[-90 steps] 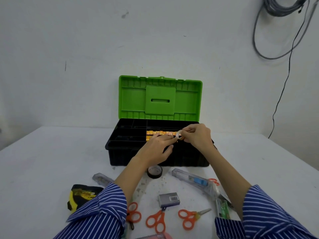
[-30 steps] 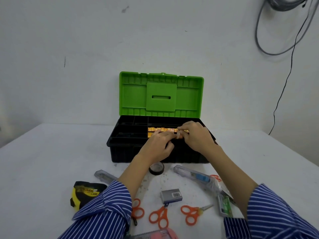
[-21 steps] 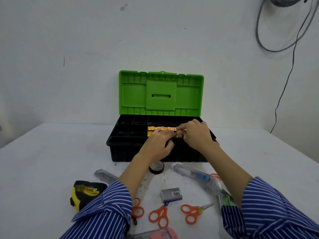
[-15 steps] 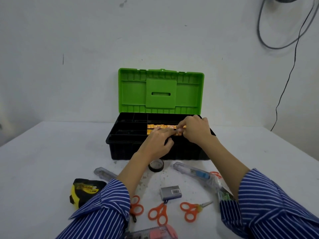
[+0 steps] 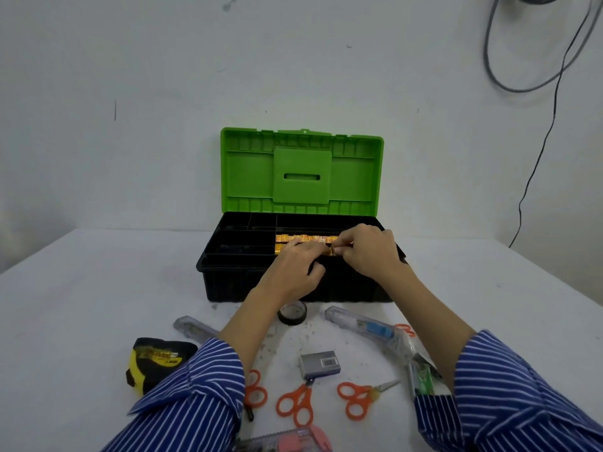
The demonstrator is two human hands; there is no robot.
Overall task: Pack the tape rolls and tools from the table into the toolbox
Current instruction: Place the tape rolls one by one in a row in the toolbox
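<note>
Reaching over the front wall of the black plastic toolbox [image 5: 228, 285], whose green lid [image 5: 301, 171] stands open, both hands meet above a row of small orange-yellow rolls [image 5: 293, 239] lying in a right-hand compartment. The left hand [image 5: 293, 272] has its fingers curled down onto the rolls; the right hand [image 5: 368, 252] pinches something small beside them, too hidden to name. On the white bench [image 5: 81, 305] in front lie a black tape roll [image 5: 292, 313], a yellow-and-black tape measure [image 5: 156, 360], orange-handled scissors [image 5: 362, 398] and a small grey box [image 5: 319, 363].
</note>
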